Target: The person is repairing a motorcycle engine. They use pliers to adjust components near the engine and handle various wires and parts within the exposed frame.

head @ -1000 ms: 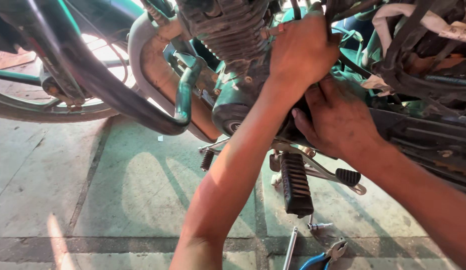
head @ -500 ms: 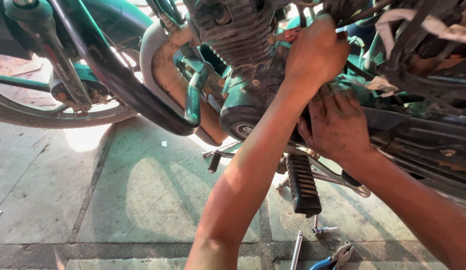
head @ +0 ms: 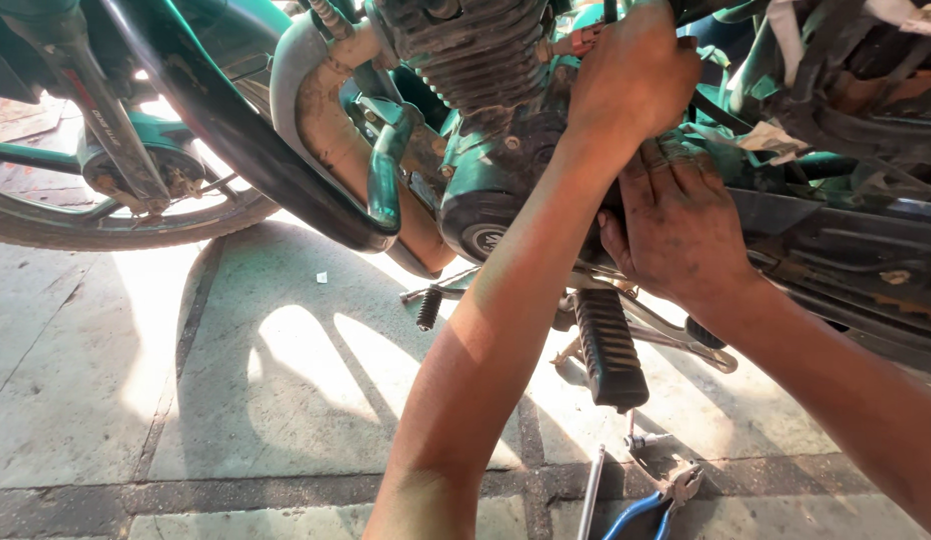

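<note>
Two hands work at the side of a green motorcycle engine, which sits behind the front wheel and the curved exhaust pipe. The left hand is closed in a fist against the upper engine; whether it grips anything I cannot tell. Just below, the right hand lies flat, fingers spread, on the casing above the ribbed footpeg. Blue-handled pliers lie on the concrete.

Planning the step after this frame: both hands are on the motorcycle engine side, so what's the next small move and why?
Probably keep the right hand pressed flat on the engine side while the left hand works the part above it. What the left hand grips is hidden. The pliers on the floor lie untouched.
</note>
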`<state>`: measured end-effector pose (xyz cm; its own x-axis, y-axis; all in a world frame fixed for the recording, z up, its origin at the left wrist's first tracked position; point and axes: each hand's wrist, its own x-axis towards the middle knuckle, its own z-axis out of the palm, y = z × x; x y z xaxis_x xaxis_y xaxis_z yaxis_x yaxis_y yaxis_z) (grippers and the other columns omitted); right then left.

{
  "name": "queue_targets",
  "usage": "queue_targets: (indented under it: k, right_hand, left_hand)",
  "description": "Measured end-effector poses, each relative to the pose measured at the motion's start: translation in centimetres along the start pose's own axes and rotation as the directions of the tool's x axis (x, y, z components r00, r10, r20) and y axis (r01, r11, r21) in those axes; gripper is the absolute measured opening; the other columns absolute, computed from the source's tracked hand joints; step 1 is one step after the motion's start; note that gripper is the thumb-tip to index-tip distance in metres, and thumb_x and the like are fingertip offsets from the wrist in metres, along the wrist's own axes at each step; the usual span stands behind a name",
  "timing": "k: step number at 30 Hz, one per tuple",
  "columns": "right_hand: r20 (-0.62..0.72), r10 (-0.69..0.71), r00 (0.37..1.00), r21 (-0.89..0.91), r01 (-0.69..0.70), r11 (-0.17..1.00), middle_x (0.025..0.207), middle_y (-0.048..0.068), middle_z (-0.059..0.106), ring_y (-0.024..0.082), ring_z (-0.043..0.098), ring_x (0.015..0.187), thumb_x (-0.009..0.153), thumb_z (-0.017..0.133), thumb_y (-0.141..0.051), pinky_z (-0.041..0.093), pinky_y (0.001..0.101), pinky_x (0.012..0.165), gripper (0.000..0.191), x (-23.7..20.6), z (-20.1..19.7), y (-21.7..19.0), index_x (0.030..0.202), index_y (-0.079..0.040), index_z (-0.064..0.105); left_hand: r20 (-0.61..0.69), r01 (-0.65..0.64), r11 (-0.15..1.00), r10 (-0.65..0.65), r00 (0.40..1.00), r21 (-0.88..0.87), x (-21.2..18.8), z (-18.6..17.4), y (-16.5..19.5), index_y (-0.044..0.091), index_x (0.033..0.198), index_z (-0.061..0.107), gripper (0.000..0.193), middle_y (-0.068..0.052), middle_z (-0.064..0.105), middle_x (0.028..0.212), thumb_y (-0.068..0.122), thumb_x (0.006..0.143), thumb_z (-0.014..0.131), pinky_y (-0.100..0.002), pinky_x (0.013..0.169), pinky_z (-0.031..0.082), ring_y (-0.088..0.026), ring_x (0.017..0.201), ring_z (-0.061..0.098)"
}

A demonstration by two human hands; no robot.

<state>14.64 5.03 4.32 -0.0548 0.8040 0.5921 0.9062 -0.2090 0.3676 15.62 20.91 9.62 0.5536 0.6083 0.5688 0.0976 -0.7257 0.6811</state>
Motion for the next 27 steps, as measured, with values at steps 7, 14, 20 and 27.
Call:
queue_targets:
  k: [7, 14, 20, 27]
  right_hand:
    - [0.004, -0.015, 1.000, -0.027, 0.015, 1.000, 0.130, 0.030, 0.065, 0.039, 0.063, 0.118, 0.095, 0.063, -0.035, 0.045, 0.0524, 0.107, 0.064, -0.02, -0.06, 0.00, 0.139, 0.011, 0.054]
    - [0.006, -0.007, 1.000, -0.009, 0.007, 1.000, 0.130, 0.030, 0.065, 0.039, 0.063, 0.115, 0.095, 0.063, -0.034, 0.046, 0.0516, 0.106, 0.063, 0.05, 0.06, -0.01, 0.138, 0.011, 0.055]
    - [-0.007, -0.021, 1.000, -0.029, 0.021, 0.999, 0.129, 0.030, 0.065, 0.039, 0.063, 0.113, 0.094, 0.063, -0.034, 0.046, 0.0517, 0.105, 0.065, 0.05, 0.00, -0.07, 0.139, 0.012, 0.054]
    - [-0.019, -0.025, 1.000, -0.024, 0.025, 0.999, 0.129, 0.030, 0.065, 0.039, 0.063, 0.115, 0.095, 0.062, -0.035, 0.046, 0.0521, 0.106, 0.062, 0.01, 0.04, -0.08, 0.137, 0.011, 0.056]
  left_hand:
    - [0.075, 0.080, 0.996, -0.083, 0.994, 0.038, 0.07, -0.18, 0.13, 0.004, 0.114, 0.063, 0.035, -0.021, 0.075, 0.106, 0.028, 0.089, 0.063, -0.051, 0.083, 0.057, -0.037, 0.100, 0.074]
    - [0.094, 0.107, 0.993, -0.111, 0.989, 0.053, 0.44, -0.10, 0.10, 0.003, 0.110, 0.064, 0.034, -0.021, 0.075, 0.107, 0.028, 0.087, 0.065, -0.051, 0.086, 0.056, -0.039, 0.102, 0.072]
    - [0.091, 0.095, 0.995, -0.099, 0.991, 0.043, 0.44, 0.18, -0.13, 0.002, 0.112, 0.064, 0.033, -0.022, 0.075, 0.107, 0.026, 0.088, 0.064, -0.051, 0.086, 0.057, -0.039, 0.101, 0.074]
    - [0.100, 0.101, 0.994, -0.105, 0.989, 0.053, 0.48, 0.04, -0.04, 0.002, 0.112, 0.064, 0.034, -0.021, 0.075, 0.106, 0.026, 0.087, 0.064, -0.051, 0.086, 0.057, -0.038, 0.101, 0.074]
